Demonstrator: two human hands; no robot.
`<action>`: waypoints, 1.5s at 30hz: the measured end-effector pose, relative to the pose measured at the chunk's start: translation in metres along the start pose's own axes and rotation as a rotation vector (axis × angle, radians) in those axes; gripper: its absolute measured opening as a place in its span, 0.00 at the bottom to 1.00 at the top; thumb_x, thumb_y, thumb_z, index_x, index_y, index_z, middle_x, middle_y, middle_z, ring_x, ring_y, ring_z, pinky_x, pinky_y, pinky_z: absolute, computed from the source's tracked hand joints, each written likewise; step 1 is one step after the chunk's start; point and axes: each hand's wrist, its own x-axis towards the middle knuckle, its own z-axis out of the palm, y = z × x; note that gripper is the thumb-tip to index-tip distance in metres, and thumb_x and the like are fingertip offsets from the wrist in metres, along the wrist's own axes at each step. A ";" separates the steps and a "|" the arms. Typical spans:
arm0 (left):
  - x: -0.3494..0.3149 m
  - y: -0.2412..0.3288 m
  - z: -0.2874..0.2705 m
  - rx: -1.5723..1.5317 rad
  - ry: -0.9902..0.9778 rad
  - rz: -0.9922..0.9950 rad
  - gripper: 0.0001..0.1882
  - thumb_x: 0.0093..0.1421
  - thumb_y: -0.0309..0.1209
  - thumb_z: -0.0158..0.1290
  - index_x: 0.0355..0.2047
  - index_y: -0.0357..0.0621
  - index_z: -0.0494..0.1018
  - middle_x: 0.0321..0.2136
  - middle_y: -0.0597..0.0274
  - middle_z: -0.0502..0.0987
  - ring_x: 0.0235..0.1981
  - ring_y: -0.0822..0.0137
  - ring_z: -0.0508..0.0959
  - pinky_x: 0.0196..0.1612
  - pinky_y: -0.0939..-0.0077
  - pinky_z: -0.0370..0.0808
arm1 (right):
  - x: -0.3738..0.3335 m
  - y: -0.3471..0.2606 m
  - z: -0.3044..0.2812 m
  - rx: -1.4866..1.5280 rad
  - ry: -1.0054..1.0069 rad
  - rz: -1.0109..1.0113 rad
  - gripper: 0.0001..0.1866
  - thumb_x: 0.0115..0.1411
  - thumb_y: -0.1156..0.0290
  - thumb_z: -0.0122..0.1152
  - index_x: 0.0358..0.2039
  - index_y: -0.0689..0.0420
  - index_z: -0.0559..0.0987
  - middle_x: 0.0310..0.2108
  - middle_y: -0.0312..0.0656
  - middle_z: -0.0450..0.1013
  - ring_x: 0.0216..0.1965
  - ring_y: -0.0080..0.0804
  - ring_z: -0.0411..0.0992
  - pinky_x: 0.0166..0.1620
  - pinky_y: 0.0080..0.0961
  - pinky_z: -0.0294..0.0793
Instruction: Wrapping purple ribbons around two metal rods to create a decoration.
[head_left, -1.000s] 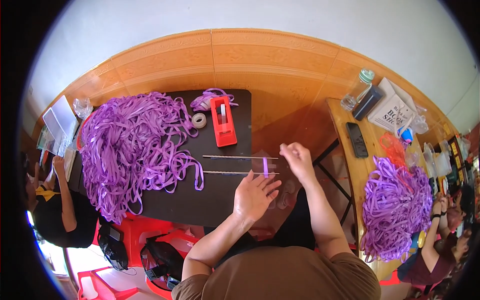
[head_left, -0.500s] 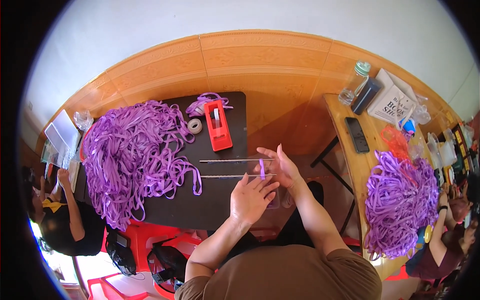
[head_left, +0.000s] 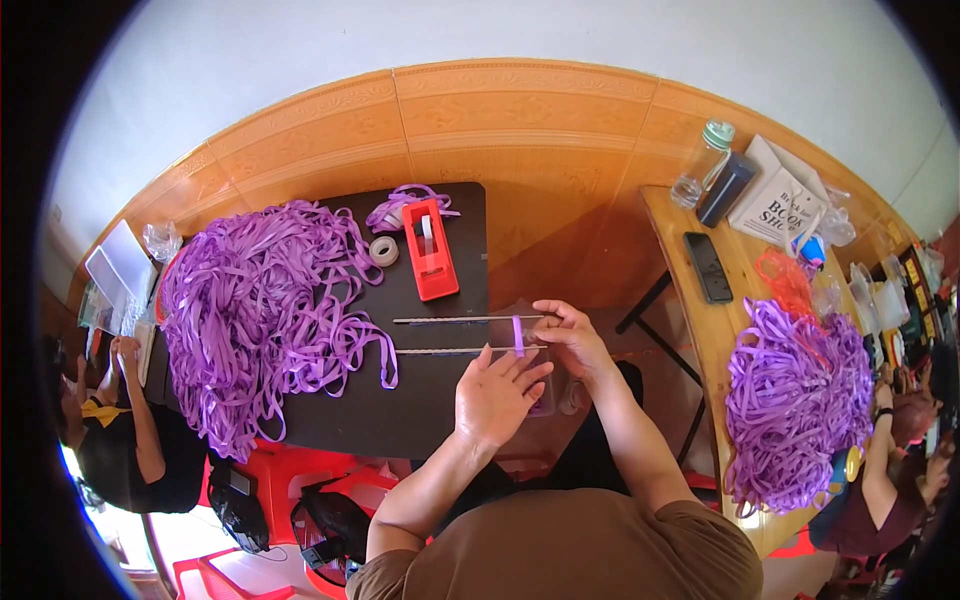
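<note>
Two thin metal rods stick out side by side past the right edge of the black table. A short purple ribbon spans both rods near their right ends. My left hand is open, palm up, with its fingertips just below the nearer rod and the ribbon. At the rod ends is my right hand, its fingers curled in close to the ribbon; what they pinch, if anything, is hidden. A large heap of purple ribbon covers the table's left side, one loose end trailing toward the rods.
On the black table stand a red tape dispenser and a tape roll. To the right, a wooden table bears another ribbon heap, a phone, bottles and a bag. People sit at both sides; red stools stand below.
My right hand has curled its fingers, which were spread, in toward the rod ends. The left hand stays nearly in place. At far left, a person's hands have come together.
</note>
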 end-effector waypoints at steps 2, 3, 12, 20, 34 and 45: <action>0.001 0.000 0.000 -0.010 0.014 0.000 0.32 0.64 0.50 0.39 0.56 0.34 0.58 0.51 0.52 0.66 0.52 0.52 0.67 0.51 0.64 0.64 | 0.002 0.005 -0.004 0.004 0.005 -0.009 0.22 0.54 0.82 0.59 0.50 0.61 0.69 0.32 0.41 0.74 0.34 0.27 0.74 0.43 0.22 0.70; 0.000 0.000 0.000 -0.011 0.014 0.001 0.32 0.64 0.50 0.39 0.56 0.34 0.58 0.51 0.52 0.66 0.52 0.52 0.68 0.51 0.64 0.64 | 0.003 0.008 -0.004 0.000 0.012 -0.006 0.21 0.54 0.82 0.59 0.50 0.61 0.69 0.32 0.41 0.74 0.34 0.27 0.74 0.42 0.22 0.71; -0.001 0.000 0.001 -0.027 0.002 0.003 0.32 0.63 0.50 0.40 0.56 0.33 0.58 0.52 0.52 0.66 0.51 0.52 0.68 0.50 0.63 0.64 | 0.018 0.035 0.008 0.077 -0.006 0.086 0.23 0.54 0.83 0.56 0.51 0.60 0.68 0.33 0.44 0.75 0.33 0.30 0.75 0.37 0.23 0.75; -0.001 -0.001 0.000 -0.031 -0.009 0.011 0.32 0.63 0.50 0.40 0.55 0.33 0.59 0.52 0.52 0.66 0.51 0.51 0.69 0.51 0.63 0.64 | 0.031 0.049 0.015 0.221 -0.128 0.052 0.25 0.53 0.79 0.61 0.52 0.61 0.68 0.30 0.45 0.76 0.32 0.33 0.76 0.35 0.24 0.77; -0.002 -0.002 0.003 -0.003 0.012 0.018 0.32 0.63 0.50 0.40 0.56 0.32 0.58 0.53 0.52 0.65 0.50 0.52 0.69 0.50 0.65 0.64 | 0.009 0.041 0.006 0.254 0.214 0.121 0.21 0.62 0.67 0.54 0.55 0.58 0.66 0.39 0.50 0.74 0.37 0.38 0.74 0.39 0.32 0.75; -0.002 -0.001 0.001 -0.024 -0.026 0.004 0.32 0.64 0.50 0.38 0.57 0.33 0.58 0.54 0.53 0.65 0.50 0.55 0.68 0.50 0.66 0.63 | 0.009 0.014 0.031 0.475 -0.011 0.232 0.28 0.65 0.45 0.40 0.56 0.53 0.66 0.36 0.49 0.73 0.39 0.40 0.73 0.41 0.35 0.75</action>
